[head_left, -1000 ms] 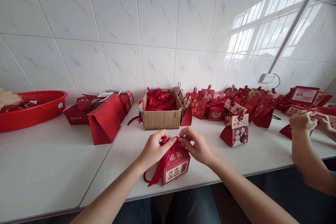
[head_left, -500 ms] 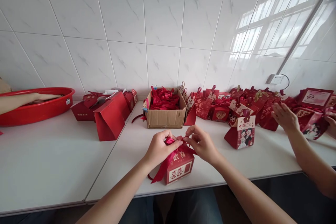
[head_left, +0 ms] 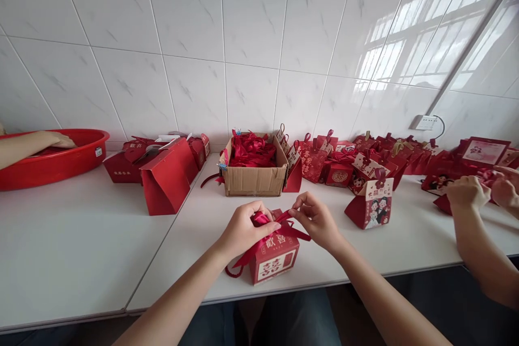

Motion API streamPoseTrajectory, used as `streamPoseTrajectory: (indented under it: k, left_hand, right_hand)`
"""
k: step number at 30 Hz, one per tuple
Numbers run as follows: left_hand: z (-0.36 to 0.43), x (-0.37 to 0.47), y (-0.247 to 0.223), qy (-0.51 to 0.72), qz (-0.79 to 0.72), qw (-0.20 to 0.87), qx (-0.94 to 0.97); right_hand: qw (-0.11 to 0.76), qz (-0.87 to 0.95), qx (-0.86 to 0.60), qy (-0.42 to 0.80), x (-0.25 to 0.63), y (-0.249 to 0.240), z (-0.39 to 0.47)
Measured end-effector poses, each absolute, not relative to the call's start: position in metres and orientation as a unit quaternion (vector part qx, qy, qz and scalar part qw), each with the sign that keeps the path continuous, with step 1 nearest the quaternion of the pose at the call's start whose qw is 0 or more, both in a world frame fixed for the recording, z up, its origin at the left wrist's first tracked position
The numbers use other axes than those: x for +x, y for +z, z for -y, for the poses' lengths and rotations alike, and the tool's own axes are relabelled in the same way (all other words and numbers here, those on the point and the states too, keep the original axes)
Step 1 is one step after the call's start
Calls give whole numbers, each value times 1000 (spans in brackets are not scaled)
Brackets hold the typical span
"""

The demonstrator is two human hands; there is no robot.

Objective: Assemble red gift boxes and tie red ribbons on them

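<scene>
A small red gift box (head_left: 276,264) with cream double-happiness lettering stands on the white table in front of me, near its front edge. Across its top lies a red satin ribbon (head_left: 298,231) in loops, one tail hanging down at the left. My left hand (head_left: 250,230) pinches the ribbon's gathered middle at the box top. With thumb and forefinger, my right hand (head_left: 314,221) holds a loop of the same ribbon, drawn out to the right. A dark red cord handle (head_left: 233,273) pokes out at the box's lower left. The fingers hide the knot area.
A cardboard box (head_left: 253,181) full of red ribbons stands by the tiled wall. Red boxes (head_left: 166,175) sit left of it. Many finished-looking gift boxes (head_left: 379,203) crowd the right. Co-workers' hands (head_left: 468,194) work at right; another arm reaches into a red basin (head_left: 52,165).
My right hand has pulled the ribbon loop slightly to the right, and a tail now sticks out further. At right, the co-worker's hands have come together; at left, the arm in the basin has shifted.
</scene>
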State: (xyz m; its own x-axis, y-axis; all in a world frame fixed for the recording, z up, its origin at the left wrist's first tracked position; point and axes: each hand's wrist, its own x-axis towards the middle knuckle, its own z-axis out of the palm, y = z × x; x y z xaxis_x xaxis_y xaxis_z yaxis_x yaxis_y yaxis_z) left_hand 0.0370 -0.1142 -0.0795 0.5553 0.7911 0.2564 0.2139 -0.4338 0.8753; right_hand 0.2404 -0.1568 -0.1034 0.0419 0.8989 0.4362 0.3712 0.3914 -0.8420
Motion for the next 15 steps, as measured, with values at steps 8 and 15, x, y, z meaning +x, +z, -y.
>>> streamPoseTrajectory:
  k: [8,15]
  left_hand:
    - [109,35,-72,326,-292,450,778]
    - [111,39,-75,356,-312,441,763]
  right_hand:
    - [526,667,-471,238,241,-95,160]
    - [527,670,-462,245,238,-92,161]
